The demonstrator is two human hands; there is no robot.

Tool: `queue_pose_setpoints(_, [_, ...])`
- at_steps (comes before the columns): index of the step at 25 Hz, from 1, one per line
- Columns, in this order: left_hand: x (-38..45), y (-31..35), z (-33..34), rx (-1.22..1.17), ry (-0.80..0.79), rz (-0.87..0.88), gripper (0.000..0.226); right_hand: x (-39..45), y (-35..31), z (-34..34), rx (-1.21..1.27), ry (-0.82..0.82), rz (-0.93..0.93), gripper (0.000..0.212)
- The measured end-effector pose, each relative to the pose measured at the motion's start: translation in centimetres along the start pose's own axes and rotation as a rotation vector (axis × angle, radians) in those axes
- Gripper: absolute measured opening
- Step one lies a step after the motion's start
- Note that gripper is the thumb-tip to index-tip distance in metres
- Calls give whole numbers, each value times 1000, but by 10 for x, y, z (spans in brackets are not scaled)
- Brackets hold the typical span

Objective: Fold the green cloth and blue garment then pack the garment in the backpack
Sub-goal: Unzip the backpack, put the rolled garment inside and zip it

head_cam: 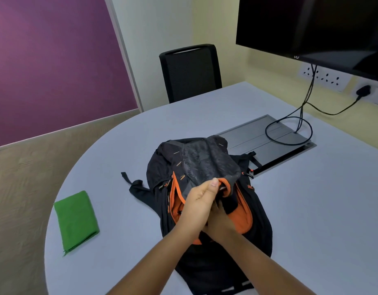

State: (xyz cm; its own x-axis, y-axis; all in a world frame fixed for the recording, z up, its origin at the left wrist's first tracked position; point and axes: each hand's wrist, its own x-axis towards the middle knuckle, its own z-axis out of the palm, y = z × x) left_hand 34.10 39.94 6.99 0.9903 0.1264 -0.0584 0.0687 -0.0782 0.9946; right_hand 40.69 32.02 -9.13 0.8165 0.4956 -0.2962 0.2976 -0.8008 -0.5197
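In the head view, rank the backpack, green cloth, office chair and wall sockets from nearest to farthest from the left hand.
1. backpack, its flap held by the left hand
2. green cloth, folded, to the left
3. office chair, across the table
4. wall sockets, far right

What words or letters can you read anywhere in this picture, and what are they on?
"Vu": small pale logo on the bottom edge of the black screen.
Orange mark on the side of the backpack: too small and blurred to read.
Nothing else with writing shows.
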Motion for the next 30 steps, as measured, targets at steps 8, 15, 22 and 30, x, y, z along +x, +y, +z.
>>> queue_pose_setpoints(8, [0, 1, -6, -52, 53, 31, 32, -76, 46, -13, -384, 153, -118, 67])
queue_pose_setpoints(15, [-16, -34, 4, 123, -4, 67, 29, -87, 43, -24, 75, 540, 13, 38])
queue_pose_setpoints(22, [-29, -47, 8, 244, -60, 135, 26, -65, 10, -60, 220, 760, -100, 71])
queue_pose_setpoints(30, [-40, -123, 5, 904, -280, 201, 76, -85, 85, -63, -377, 695, -159, 52])
